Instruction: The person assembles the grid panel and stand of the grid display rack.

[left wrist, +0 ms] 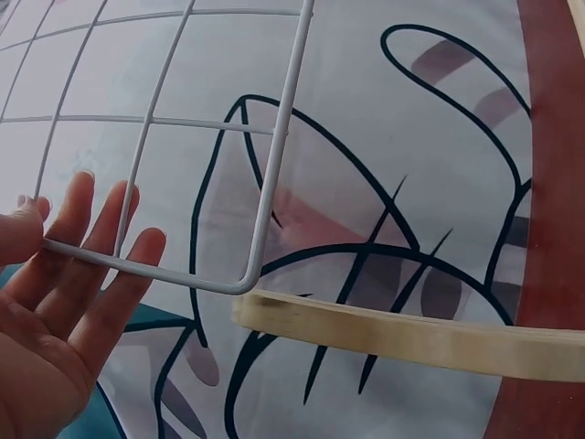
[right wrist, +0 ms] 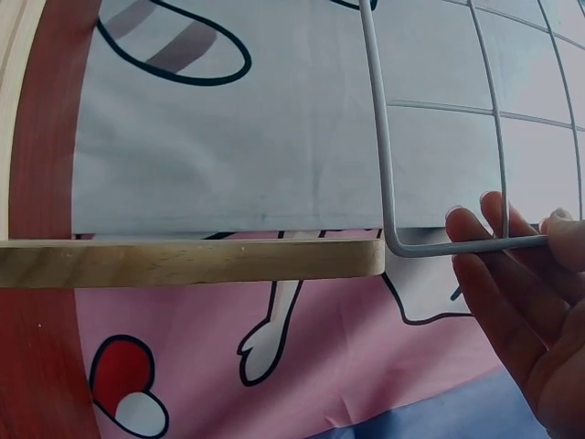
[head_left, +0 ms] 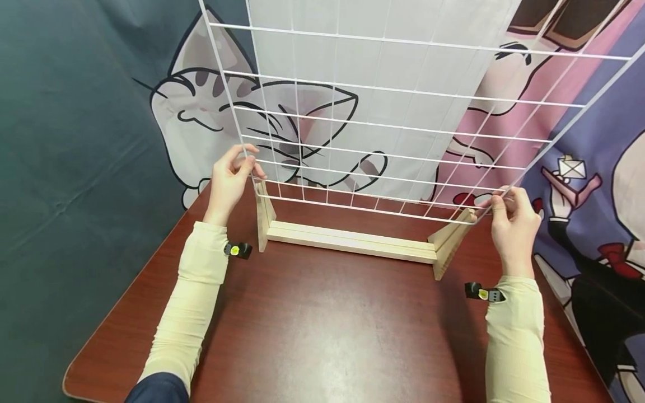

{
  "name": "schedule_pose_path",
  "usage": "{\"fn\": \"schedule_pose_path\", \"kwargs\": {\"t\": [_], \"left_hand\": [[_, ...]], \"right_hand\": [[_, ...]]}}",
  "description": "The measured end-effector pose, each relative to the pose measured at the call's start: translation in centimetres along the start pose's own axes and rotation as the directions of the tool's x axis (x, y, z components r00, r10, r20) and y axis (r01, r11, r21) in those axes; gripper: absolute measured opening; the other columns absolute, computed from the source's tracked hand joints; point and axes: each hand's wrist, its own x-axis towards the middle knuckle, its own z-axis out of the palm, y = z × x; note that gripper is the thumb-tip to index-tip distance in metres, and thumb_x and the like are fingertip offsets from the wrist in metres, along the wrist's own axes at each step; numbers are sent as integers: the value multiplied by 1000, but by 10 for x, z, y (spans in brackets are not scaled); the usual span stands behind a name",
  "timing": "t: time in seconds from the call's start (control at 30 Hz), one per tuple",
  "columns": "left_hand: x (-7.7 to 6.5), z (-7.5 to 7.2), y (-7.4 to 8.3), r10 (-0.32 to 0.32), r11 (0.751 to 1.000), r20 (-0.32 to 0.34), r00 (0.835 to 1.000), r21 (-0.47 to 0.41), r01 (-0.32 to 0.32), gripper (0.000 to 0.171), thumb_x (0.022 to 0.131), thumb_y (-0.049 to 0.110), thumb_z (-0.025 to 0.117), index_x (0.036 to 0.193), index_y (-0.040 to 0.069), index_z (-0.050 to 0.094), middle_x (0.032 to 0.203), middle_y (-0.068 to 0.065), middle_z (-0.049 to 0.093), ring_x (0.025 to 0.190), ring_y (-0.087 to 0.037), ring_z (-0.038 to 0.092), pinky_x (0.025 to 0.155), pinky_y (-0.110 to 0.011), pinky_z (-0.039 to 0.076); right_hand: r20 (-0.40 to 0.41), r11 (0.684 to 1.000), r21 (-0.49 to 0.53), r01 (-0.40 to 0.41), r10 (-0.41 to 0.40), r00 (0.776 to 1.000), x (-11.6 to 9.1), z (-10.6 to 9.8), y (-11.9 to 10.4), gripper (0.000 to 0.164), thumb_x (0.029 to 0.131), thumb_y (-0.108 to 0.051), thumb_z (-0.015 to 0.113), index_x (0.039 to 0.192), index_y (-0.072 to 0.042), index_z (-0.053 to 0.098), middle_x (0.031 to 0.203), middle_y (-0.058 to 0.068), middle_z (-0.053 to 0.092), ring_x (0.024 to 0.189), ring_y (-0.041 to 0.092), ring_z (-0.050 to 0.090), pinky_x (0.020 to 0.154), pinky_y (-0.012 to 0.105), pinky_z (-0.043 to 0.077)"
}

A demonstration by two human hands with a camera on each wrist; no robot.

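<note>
A white wire grid panel [head_left: 415,90] is held upright, tilted, over a wooden stand [head_left: 353,242] on the table. My left hand [head_left: 228,184] pinches the panel's left side rod near its lower corner. In the left wrist view, that hand's fingers [left wrist: 96,283] lie behind the rod with the thumb on the near side. My right hand [head_left: 515,232] pinches the right side rod near the other lower corner; the right wrist view shows its fingers [right wrist: 512,283] around the rod. The panel's rounded corners are close to the tips of the stand's end pieces; whether they touch, I cannot tell.
The stand has a left end piece [head_left: 262,218] and a right end piece [head_left: 447,246], joined by a grooved crossbar. It sits toward the far side of the reddish-brown table [head_left: 322,336]. A cartoon-printed cloth [head_left: 201,134] hangs behind.
</note>
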Motion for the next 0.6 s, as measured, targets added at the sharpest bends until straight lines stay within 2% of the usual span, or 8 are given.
{"fn": "schedule_pose_path", "kwargs": {"t": [0.07,0.13,0.2,0.3,0.37,0.6], "left_hand": [[4,1,1,-3,1000,4,1000,-7,3,21,99,10,53,114,-4,58,63,3,67,64,-8,69,65,-21,55],[7,2,2,-6,1000,5,1000,-11,6,20,99,8,53,114,-4,57,63,3,67,64,-8,69,64,-22,54],[9,3,4,-10,1000,4,1000,-15,10,19,99,8,53,113,-4,58,63,4,67,63,-8,69,64,-23,55],[12,4,6,-15,999,5,1000,-36,15,21,99,8,52,113,-6,56,62,4,67,62,-8,69,64,-24,57],[15,4,6,-12,998,9,1000,-57,13,22,99,9,53,113,-7,56,62,4,66,62,-9,69,64,-25,58],[26,2,7,-17,996,16,1000,-85,18,21,98,4,52,113,-10,54,62,0,67,63,-12,69,66,-23,58]], "right_hand": [[-12,1000,-4,4,-4,1000,2,0,0,18,95,-5,57,104,11,58,73,-42,59,65,-23,56,88,16,25],[-25,1000,-17,8,-8,1000,4,0,0,18,94,-5,58,104,10,59,73,-43,58,67,-25,55,90,22,19],[-36,1000,-30,5,-6,999,5,0,0,18,94,-5,58,103,9,60,72,-44,58,68,-25,55,87,18,24],[-46,1000,-26,0,-1,999,8,-1,0,15,94,-4,58,102,8,61,72,-43,58,68,-24,56,74,5,31],[-38,1000,-16,-9,8,999,11,-1,-1,13,94,-4,57,101,6,61,71,-41,58,68,-22,58,64,4,39],[32,999,28,-19,18,999,19,0,-2,6,96,-6,55,100,-4,60,71,-35,63,62,-16,62,61,4,45]]}}
